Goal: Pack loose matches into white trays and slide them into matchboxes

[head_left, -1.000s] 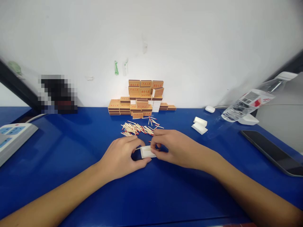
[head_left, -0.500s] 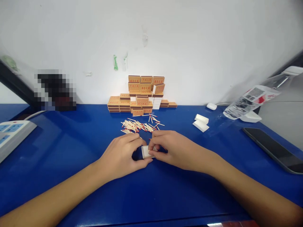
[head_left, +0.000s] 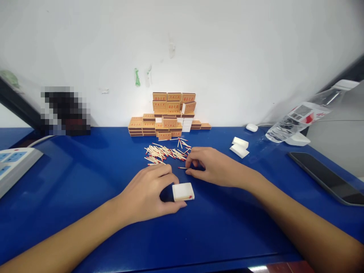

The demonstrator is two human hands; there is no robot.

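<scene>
Near the middle of the bench (head_left: 148,242), just on the person's side of a heap of loose matches (head_left: 159,152), the step in hand looks to be picking up a single match (head_left: 182,167). It seems best pinched near its bare end, with a light touch so that the thin stick does not snap, and lifted level so as not to drag the heap beside it. The white tray (head_left: 182,189), nearer the person, looks like thin card; steady pressure should serve better than a hard squeeze, which could bow its walls. A spot of red (head_left: 190,196), likely a match head, shows at its near right corner; whether hollow or underside faces up is hard to tell.

The left hand (head_left: 148,194) makes a rounded C around the tray's left end, thumb at the near edge and forefinger at the far one, gripping it there. The right hand (head_left: 213,165), beyond the tray and to its right, is nearly closed, thumb and forefinger meeting on the match, whose red head points left, clear of the fingertips. Whether the match is off the bench cannot be told.
</scene>
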